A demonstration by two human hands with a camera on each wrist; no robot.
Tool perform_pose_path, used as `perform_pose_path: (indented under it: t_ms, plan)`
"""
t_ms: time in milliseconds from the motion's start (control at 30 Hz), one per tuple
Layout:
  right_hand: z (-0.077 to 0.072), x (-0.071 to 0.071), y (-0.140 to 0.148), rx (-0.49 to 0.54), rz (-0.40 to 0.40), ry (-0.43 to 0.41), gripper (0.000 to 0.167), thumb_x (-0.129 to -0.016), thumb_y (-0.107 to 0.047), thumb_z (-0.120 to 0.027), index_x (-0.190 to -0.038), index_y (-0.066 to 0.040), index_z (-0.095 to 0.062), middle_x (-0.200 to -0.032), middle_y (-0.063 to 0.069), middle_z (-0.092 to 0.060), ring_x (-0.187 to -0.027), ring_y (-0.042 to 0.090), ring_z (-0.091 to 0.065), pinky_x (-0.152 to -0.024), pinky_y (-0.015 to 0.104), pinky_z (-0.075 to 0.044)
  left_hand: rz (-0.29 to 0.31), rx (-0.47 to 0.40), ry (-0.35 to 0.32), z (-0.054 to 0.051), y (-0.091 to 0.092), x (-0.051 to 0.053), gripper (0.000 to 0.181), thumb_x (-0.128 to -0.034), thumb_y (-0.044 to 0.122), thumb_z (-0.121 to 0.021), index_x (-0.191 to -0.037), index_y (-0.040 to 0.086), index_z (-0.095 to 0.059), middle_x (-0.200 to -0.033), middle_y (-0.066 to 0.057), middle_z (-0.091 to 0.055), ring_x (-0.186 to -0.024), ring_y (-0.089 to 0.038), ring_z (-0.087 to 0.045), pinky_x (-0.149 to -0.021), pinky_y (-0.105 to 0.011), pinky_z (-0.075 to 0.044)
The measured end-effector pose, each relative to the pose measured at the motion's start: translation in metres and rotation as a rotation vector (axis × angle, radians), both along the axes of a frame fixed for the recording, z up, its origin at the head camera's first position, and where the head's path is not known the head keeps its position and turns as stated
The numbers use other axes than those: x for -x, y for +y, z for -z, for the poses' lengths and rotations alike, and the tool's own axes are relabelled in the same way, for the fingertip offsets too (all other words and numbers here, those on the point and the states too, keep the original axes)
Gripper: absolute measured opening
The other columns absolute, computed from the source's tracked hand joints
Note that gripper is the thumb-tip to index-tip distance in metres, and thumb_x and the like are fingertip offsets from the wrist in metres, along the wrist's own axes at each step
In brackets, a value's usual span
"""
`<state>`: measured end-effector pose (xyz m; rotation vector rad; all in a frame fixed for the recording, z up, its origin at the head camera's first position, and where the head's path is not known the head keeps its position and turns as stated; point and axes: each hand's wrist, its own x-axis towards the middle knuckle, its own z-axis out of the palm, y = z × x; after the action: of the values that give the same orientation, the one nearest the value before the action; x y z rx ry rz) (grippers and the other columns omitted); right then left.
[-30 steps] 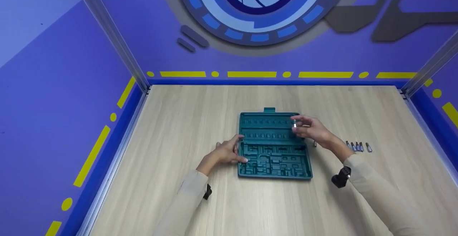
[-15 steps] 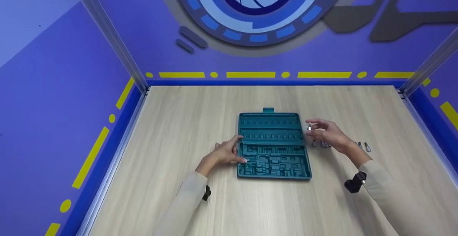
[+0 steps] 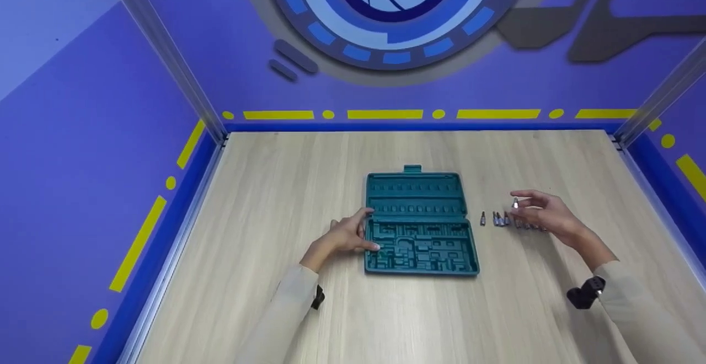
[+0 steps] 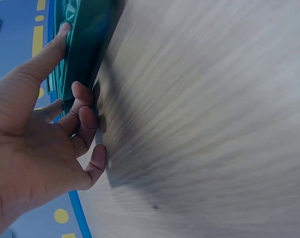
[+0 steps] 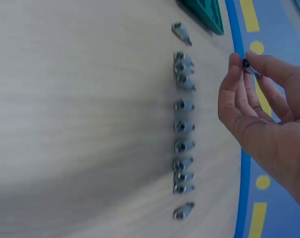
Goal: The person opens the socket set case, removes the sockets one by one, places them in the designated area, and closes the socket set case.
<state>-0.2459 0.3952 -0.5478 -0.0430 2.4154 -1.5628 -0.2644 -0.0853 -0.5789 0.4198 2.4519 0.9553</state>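
Observation:
A green plastic bit case [image 3: 417, 201] lies open flat on the wooden table, its moulded slots bare. My left hand [image 3: 346, 234] grips its left edge; in the left wrist view the thumb [image 4: 58, 42] presses on the rim and the other fingers curl against the side. To the right of the case, my right hand [image 3: 551, 218] pinches one small chrome bit socket [image 5: 250, 68] between thumb and fingertips, raised above the table. Below it stretches a row of similar bit sockets [image 5: 183, 127], with one [image 3: 483, 219] nearest the case. In the head view, the hand partly hides the row.
The pale wooden table [image 3: 287, 187] is bounded by blue-purple panels [image 3: 182, 49] at the back and sides, with metal frame posts [image 3: 165, 49] in the corners. A black camera [image 3: 586, 292] sits on the right wrist.
My right hand has moved right, away from above the case's upper right corner to over the row, still pinching the bit socket. The left hand stays on the case.

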Motion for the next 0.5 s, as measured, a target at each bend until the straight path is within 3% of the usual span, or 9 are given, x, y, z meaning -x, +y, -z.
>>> perform_pose_path:
  t_ms: [167, 333, 500]
  plan:
    - [0.002, -0.011, 0.026, -0.005, 0.044, 0.043, 0.043, -0.097, -0.016, -0.071, -0.139, -0.015, -0.060, -0.106, -0.010, -0.065, -0.092, -0.003, -0.066, -0.076, 0.020, -0.055, -0.019, 0.003, -0.023, 0.000, 0.001, 0.000, 0.092, -0.0826, 0.036, -0.086, -0.157, 0.023, -0.034, -0.079, 0.007, -0.055, -0.084, -0.016, -0.050, -0.124, -0.063, -0.004]
    - [0.002, -0.019, 0.052, -0.053, 0.084, 0.059, 0.036, -0.096, -0.013, -0.071, -0.122, -0.038, -0.065, -0.099, -0.016, -0.066, -0.085, -0.004, -0.066, -0.068, 0.020, -0.052, -0.006, 0.003, -0.009, 0.002, 0.001, 0.000, 0.093, -0.0825, 0.036, -0.086, -0.157, 0.022, -0.033, -0.081, 0.006, -0.053, -0.083, -0.016, -0.050, -0.124, -0.065, -0.002]
    - [0.006, -0.028, 0.075, -0.100, 0.107, 0.050, 0.036, -0.096, -0.013, -0.072, -0.116, -0.042, -0.064, -0.098, -0.014, -0.066, -0.086, -0.004, -0.066, -0.075, 0.019, -0.056, 0.008, 0.000, 0.001, 0.002, 0.000, 0.001, 0.093, -0.0833, 0.036, -0.086, -0.158, 0.019, -0.032, -0.082, 0.006, -0.053, -0.082, -0.014, -0.051, -0.123, -0.063, -0.007]
